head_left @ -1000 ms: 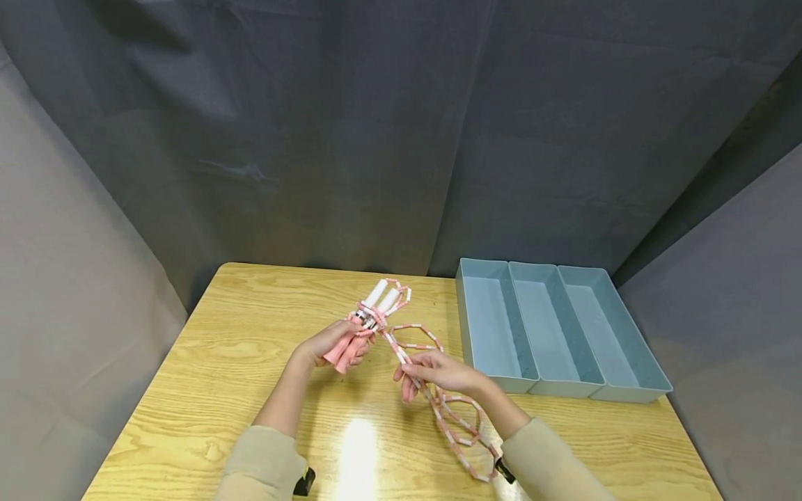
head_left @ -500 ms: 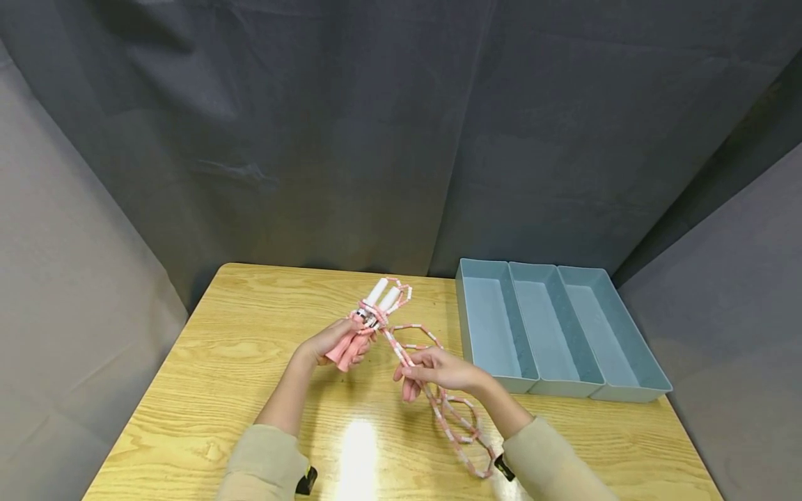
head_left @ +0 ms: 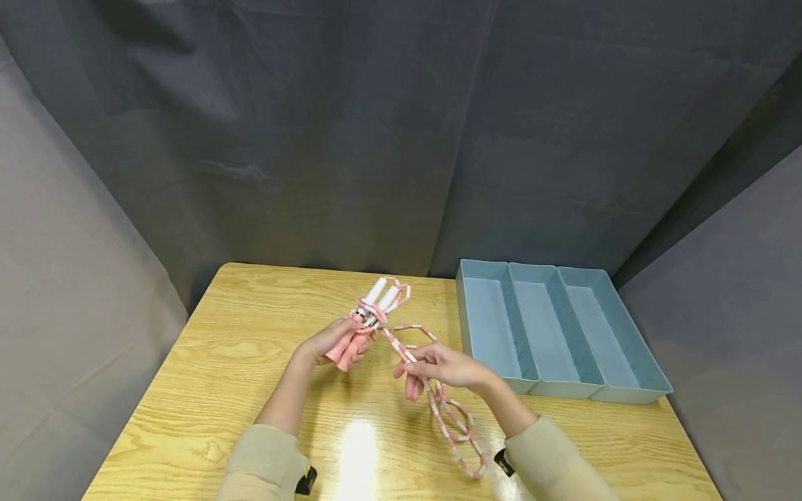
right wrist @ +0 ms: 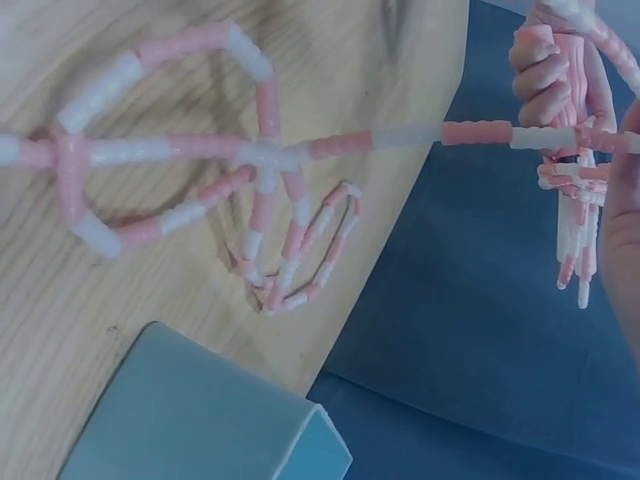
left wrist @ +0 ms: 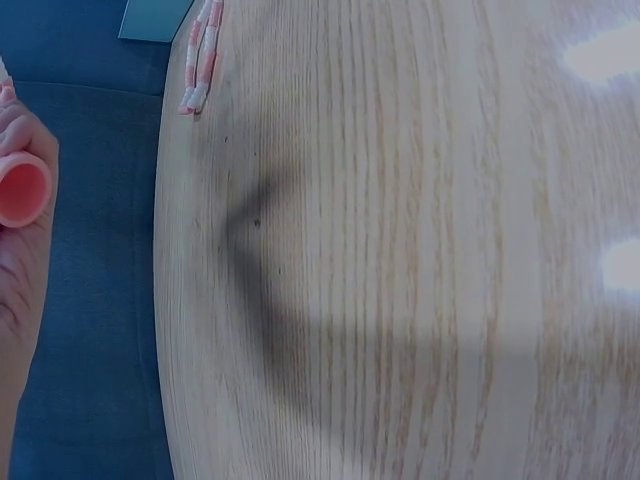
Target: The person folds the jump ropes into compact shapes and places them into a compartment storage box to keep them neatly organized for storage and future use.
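Observation:
A jump rope strung with pink and white beads (right wrist: 475, 133) has two handles with pink grips (head_left: 343, 349) and white ends (head_left: 379, 295). My left hand (head_left: 324, 342) grips both handles together above the table, their white ends pointing up and away. Several turns of beaded rope wrap around the handles' middle. In the left wrist view, one grip's hollow pink end (left wrist: 24, 190) shows beside the palm. My right hand (head_left: 446, 367) pinches the doubled rope just right of the handles. Loose loops hang and trail from it toward the table's near side, and another loop lies behind it.
Three blue-grey bins (head_left: 557, 391) stand side by side at the table's right, just beyond my right hand. The wooden table (head_left: 207, 362) has a rounded back left corner. A dark curtain (head_left: 338, 139) hangs behind it.
My right hand has shifted very slightly right and up. The rope's trailing loops have swung a little to the left. My left hand and the handles have stayed nearly still.

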Demonstrator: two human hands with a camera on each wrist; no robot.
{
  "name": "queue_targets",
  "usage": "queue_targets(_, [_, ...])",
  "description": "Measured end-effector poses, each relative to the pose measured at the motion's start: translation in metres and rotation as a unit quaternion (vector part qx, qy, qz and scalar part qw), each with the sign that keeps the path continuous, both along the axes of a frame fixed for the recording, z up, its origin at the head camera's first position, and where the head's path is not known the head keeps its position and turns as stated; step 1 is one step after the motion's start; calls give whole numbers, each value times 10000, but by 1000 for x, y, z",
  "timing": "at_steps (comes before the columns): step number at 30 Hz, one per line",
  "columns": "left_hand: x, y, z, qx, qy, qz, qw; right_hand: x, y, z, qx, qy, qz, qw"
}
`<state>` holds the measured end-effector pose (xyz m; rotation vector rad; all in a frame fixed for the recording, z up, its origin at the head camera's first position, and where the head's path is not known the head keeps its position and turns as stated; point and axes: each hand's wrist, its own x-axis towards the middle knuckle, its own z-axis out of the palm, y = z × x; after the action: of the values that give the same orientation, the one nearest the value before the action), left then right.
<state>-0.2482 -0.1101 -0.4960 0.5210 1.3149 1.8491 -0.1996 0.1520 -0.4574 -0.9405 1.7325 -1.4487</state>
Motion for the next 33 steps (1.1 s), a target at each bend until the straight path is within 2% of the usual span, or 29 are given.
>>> queue_targets(8, [1, 1, 2, -70, -23, 35, 10000, 1, 1, 10, 113, -97, -119, 9998])
queue_targets(13, [1, 2, 2, -195, -66, -19, 9998, -2, 1, 16, 224, 162, -11, 9996])
queue_targets(18, [-3, 4, -7, -365, -122, 45, 9992, -7, 1, 21, 258, 578, 233, 9977])
queue_targets(25, [-5, 4, -17, -809, 79, 121, 9966, -12, 2, 28, 488, 835, 242, 9950])
queue_targets(29, [-4, 3, -16, -971, 96, 73, 9952, -13, 1, 32, 597, 896, 211, 9940])
queue_targets(33, [-1, 3, -9, -935, 84, -185, 9954, -16, 0, 35, 726, 965, 172, 9925])
